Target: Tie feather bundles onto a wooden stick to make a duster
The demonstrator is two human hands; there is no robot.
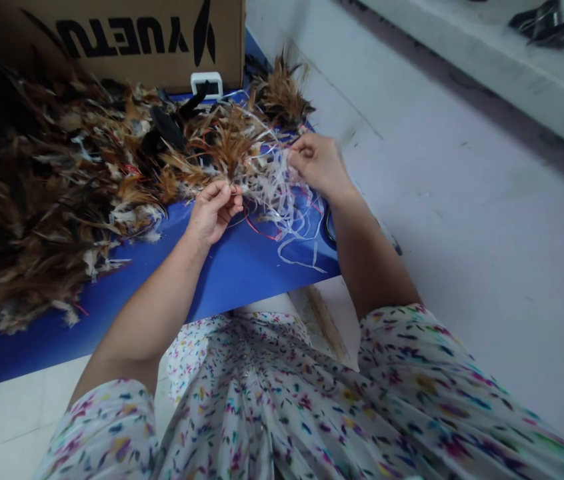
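Note:
Brown feathers (233, 148) stand up from my left hand (218, 208), whose thumb and fingers pinch them at the base. To the right, my right hand (319, 163) is closed with its fingertips together above a tangle of white and pink strings (282, 193); what it pinches is too small to make out. The strings lie between my two hands on the blue table (247, 270). A large heap of brown feathers (32, 220) spreads over the left side of the table, with black feathers among them.
A cardboard box (127, 40) stands at the table's back, with a small white-framed device (207, 85) before it. Another feather bunch (282, 93) lies at the back right. A dark round object (331, 227) is beside my right forearm. The pale wall (487, 233) borders the table's right side.

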